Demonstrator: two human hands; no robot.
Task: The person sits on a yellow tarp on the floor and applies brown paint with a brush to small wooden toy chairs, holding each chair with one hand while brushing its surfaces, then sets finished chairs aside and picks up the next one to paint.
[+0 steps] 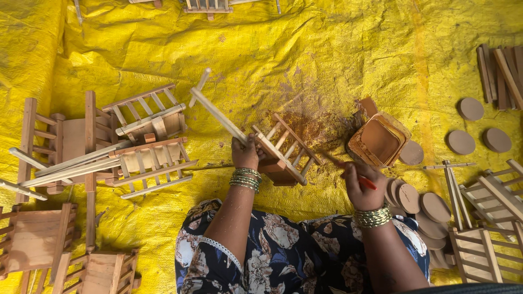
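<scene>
The left hand [245, 154] grips a small wooden cart [280, 155] by its frame, tilting it over the yellow sheet [327, 60] so its slats face the brush [348, 169], pinched in the right hand [362, 188] beside the paint tub [379, 140].

Bare yellow sheet [327, 49] lies open above the 2 hands, wide enough to pass freely. Leftward, stacked wooden frames [109, 147] block the way. Rightward, the square paint tub [379, 140] sits close, with wooden discs [419, 204] and more slatted frames [485, 218] crowding the lower right corner
</scene>
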